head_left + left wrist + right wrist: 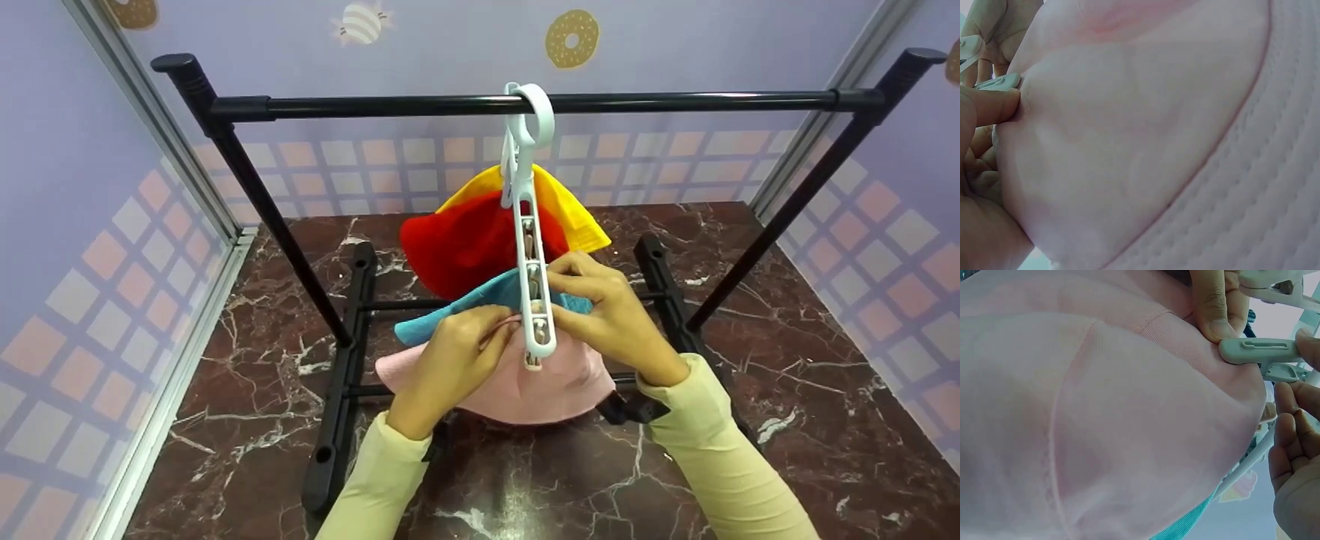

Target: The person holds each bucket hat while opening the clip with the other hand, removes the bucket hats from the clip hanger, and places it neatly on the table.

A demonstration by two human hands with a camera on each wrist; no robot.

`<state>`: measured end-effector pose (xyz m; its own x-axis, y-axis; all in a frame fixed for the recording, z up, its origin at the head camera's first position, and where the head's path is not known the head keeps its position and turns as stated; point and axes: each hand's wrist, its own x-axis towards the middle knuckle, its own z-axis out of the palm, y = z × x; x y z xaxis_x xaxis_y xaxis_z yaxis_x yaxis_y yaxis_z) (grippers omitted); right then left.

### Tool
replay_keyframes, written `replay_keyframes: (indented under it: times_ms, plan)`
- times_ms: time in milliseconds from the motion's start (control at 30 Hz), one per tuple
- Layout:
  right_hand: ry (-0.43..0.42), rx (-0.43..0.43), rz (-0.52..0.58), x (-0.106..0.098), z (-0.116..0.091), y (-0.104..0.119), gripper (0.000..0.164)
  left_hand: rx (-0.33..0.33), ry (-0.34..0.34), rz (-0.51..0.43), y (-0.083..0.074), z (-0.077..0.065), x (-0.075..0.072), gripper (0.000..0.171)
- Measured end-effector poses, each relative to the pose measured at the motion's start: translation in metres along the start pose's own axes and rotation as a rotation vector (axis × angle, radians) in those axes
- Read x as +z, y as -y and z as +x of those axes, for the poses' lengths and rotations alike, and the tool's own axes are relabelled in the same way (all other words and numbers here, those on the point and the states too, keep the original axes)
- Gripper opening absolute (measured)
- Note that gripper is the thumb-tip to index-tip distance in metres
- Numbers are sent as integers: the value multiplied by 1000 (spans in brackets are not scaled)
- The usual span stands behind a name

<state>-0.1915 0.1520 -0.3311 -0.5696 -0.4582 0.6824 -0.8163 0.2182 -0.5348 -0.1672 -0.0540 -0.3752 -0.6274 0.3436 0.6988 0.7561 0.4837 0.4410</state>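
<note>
At lower centre, the left hand (454, 349) pinches one pink hat (536, 394); the right hand (611, 307) pinches one clip (1241, 351) at its edge. Behind, mid-frame: one blue hat (435, 321), one red hat (469, 244), one yellow hat (568, 206). One hanger (527, 180) hooks one bar (405, 106), top centre.

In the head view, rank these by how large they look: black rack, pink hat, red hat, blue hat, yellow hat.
By visible area, largest first:
1. black rack
2. pink hat, nearest the camera of the hats
3. red hat
Unranked, last: blue hat and yellow hat; both partly hidden, showing similar amounts.
</note>
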Motion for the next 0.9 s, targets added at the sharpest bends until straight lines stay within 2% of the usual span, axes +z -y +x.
replay_keyframes:
  times_ms: [633, 900]
  plan:
    - [-36, 54, -13, 0, -1, 1, 25, 13, 15, -13, 1, 0, 1, 9]
    - [-57, 33, -27, 0, 0, 1, 25, 3, 15, -18, 3, -1, 3, 10]
